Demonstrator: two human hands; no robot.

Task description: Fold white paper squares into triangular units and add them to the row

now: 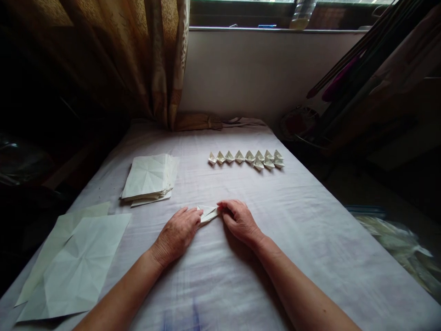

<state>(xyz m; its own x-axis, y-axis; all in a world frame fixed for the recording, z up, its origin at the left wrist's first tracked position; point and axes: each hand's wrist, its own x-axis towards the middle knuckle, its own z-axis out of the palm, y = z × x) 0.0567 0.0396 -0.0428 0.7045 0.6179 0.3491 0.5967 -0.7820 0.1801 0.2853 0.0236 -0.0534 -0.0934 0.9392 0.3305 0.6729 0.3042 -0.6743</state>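
Observation:
Between my two hands is a small piece of folded white paper (208, 214), low over the cloth-covered surface. My left hand (181, 230) closes on its left end, fingertips on the folded layers. At the other end, my right hand (240, 220) pinches the paper's tip between thumb and fingers. Part of the paper is hidden under the left fingers. Farther off to the right, several small folded paper boats (249, 156) stand in a row, with a shorter row in front at its right end.
A stack of creased paper squares (146, 177) lies left of my hands. Larger creased sheets (81, 264) overlap at the near left. The pale cloth (310, 239) has slight wrinkles. A gold curtain (165, 64) hangs at the back left, beside a window ledge (241, 29).

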